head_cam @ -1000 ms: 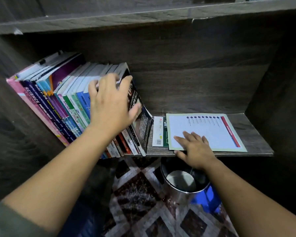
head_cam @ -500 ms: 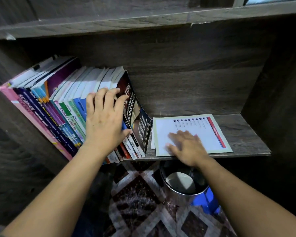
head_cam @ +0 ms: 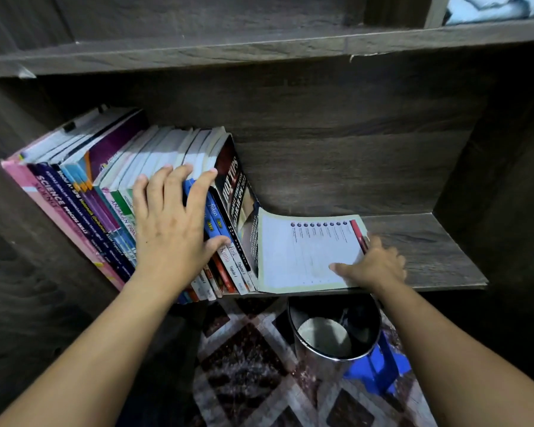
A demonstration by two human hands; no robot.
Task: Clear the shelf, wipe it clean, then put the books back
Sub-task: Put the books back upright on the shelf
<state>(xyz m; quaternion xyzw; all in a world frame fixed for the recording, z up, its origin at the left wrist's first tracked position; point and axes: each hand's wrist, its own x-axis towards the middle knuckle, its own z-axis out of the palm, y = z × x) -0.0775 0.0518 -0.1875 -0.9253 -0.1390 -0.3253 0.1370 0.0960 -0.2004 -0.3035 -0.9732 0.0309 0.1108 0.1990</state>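
The dark wood-grain shelf (head_cam: 429, 245) is loaded on its left side. A row of paperback textbooks with pink, purple, blue and green spines (head_cam: 84, 192) leans left against the side wall, and a black glossy-covered book titled "HOT TIPS" (head_cam: 235, 192) is the last of the row. The left hand (head_cam: 173, 238) lies flat on the spines with its fingers straight and spread. It presses on the row and grips nothing.

Just beside the row, a thin white booklet with a pale green border and a red stripe (head_cam: 302, 254) lies flat on the shelf board. Its left edge touches the black book and curls up against it. The right hand (head_cam: 375, 266) is at the booklet's front right corner, thumb flat on the page and fingers curled at the right edge. I cannot tell whether they have got under the cover or only push it.

With the row packed and the booklet hard against it, this looks like the putting-back step, and the booklet is the last piece to place.

The next move needs a sure hold on the booklet's right edge. It should then be tipped upright and slid in beside the black book, while the left hand braces the row so it does not slump right. The booklet is limp and will likely buckle if shoved flat.
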